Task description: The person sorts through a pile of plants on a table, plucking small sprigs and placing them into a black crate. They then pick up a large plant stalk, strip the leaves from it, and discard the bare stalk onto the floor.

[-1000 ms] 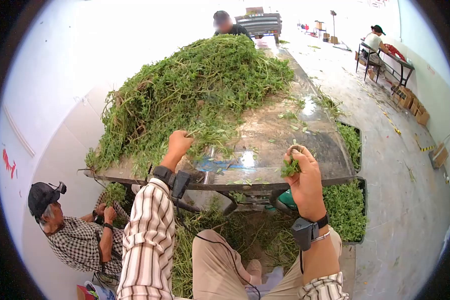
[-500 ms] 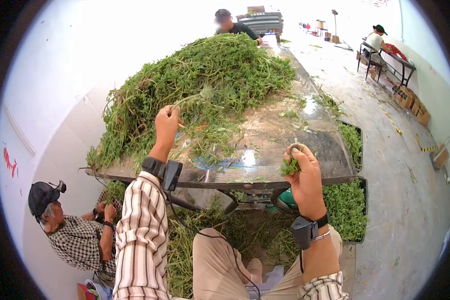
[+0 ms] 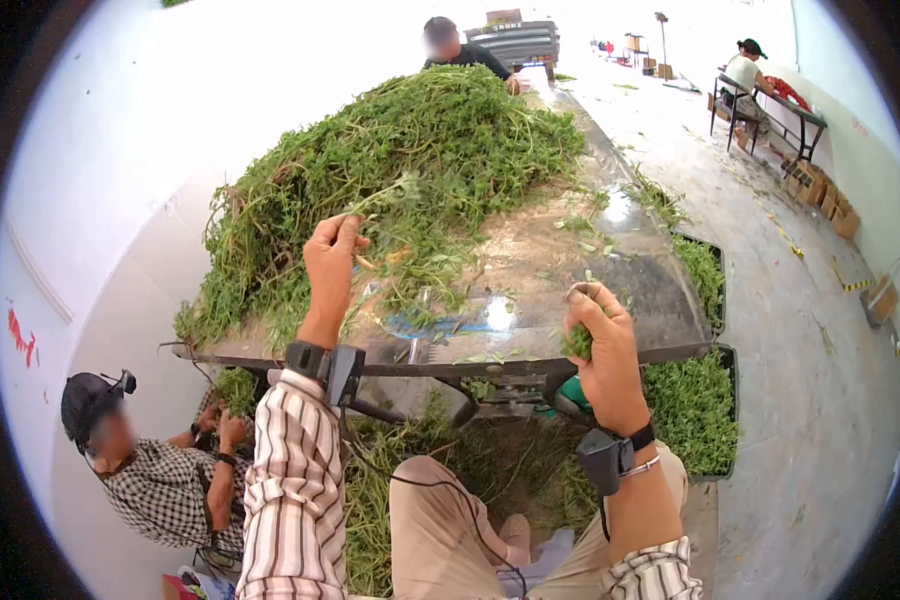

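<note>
My left hand (image 3: 332, 255) is closed in a pinch on the lower end of a leafy green stem (image 3: 382, 192), whose tip points up and right over the table. Behind it rises a big heap of leafy green stems (image 3: 400, 130). My right hand (image 3: 605, 340) is closed around a small bunch of green leaves (image 3: 576, 342) above the table's near right edge. Its thumb and forefinger press together at the top. Loose sprigs and leaves lie on the worn tabletop (image 3: 540, 250) between my hands.
Crates of green leaves (image 3: 692, 415) stand right of the table. Cut stems (image 3: 370, 520) lie on the floor around my legs. A person in a checked shirt (image 3: 175, 490) handles greens at left. Another person (image 3: 460, 50) is behind the heap; a third (image 3: 745, 75) sits far right.
My left hand has shifted slightly left and down with its stem. My right hand has turned a little, still around the leaves. The view has moved slightly.
</note>
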Demonstrator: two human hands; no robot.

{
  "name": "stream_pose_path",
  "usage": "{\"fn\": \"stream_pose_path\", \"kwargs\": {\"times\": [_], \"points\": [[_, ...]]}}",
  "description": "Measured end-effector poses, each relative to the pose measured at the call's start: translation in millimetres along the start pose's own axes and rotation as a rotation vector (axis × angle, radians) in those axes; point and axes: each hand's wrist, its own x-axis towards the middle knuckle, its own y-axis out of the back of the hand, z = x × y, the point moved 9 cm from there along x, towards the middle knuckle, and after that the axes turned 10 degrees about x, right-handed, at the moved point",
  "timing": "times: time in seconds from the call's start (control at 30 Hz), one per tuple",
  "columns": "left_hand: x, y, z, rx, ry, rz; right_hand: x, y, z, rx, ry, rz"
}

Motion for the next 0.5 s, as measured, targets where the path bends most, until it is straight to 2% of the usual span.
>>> {"fn": "stream_pose_path", "kwargs": {"times": [0.03,0.07,0.17,0.3,0.43,0.5], "points": [[0.7,-0.2,-4.8,0.037,-0.016,-0.026,-0.8,0.1,0.2,-0.008,0.003,0.009],[-0.3,-10.5,-15.9,0.063,0.06,-0.149,-1.1,-1.2,0.2,-0.009,0.003,0.006],[-2.2,-0.8,-13.7,0.143,-0.019,-0.062,-0.1,1.1,0.6,0.006,0.003,0.042],[-20.6,-7.1,15.7,0.046,0.031,-0.053,-0.6,1.5,0.6,0.003,-0.003,0.023],[-59.8,-19.4,43.8,0.054,0.034,-0.066,-0.2,-0.4,1.7,-0.074,0.022,0.001],[-91.0,-27.4,58.3,0.187,-0.047,-0.064,-0.4,-6.1,-1.0,-0.171,0.081,-0.015]]}}
